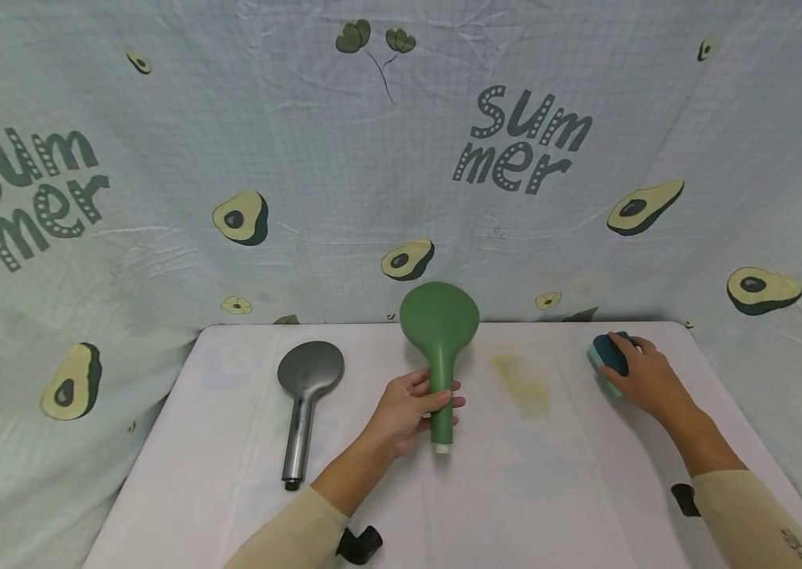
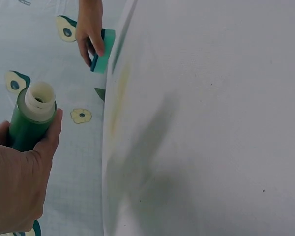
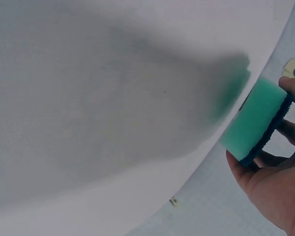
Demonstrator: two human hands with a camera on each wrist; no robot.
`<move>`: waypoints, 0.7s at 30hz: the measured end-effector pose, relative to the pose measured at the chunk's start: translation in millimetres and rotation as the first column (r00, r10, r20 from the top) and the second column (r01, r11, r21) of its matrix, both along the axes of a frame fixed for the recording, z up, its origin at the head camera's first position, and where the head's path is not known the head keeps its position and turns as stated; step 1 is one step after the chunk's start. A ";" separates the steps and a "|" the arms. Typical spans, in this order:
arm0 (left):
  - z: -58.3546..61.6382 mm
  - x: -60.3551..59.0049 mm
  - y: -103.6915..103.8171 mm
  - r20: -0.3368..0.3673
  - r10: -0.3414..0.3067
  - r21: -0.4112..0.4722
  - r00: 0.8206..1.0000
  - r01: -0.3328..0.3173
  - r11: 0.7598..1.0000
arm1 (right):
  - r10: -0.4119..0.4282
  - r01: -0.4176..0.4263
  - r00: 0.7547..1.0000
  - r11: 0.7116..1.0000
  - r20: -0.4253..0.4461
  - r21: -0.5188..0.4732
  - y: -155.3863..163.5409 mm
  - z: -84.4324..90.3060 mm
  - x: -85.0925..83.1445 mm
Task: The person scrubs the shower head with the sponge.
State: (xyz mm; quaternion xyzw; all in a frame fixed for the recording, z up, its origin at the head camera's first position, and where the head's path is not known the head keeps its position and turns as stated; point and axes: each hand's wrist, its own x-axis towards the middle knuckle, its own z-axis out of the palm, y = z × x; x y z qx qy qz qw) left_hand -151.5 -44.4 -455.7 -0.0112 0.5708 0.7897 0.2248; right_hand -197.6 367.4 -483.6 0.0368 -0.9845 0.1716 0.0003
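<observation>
The green shower head (image 1: 439,332) is gripped by its handle in the left hand (image 1: 404,411), raised over the table (image 1: 557,474). The sponge (image 1: 607,356), largely hidden beneath curled fingers, is clasped by the right hand (image 1: 645,379) at the table's far right edge. A grey shower head (image 1: 304,395) lies alongside.

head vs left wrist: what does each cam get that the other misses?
Head only: the gray shower head lying on the table, the green shower head's round face end, and the "Summer" avocado cloth behind.
Left wrist only: the open white end of the green handle, seen end-on.
Both: the left hand gripping the green shower head by its handle, the right hand holding the sponge at the table's far right, and the yellowish stain.
</observation>
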 end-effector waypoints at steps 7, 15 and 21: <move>5.0 1.6 -7.9 -0.040 0.011 -0.015 0.999 -0.011 1.000 | 0.041 -0.043 0.996 0.999 -0.079 -0.019 -15.3 16.6 -0.8; 14.3 3.7 -18.4 -0.114 0.023 -0.038 0.993 -0.027 0.999 | 0.127 -0.132 0.970 0.991 -0.207 -0.008 -43.8 43.7 4.6; 14.8 6.8 -25.6 -0.139 0.005 -0.044 0.990 -0.011 0.999 | 0.201 -0.210 0.942 0.978 -0.271 -0.007 -72.8 65.9 12.4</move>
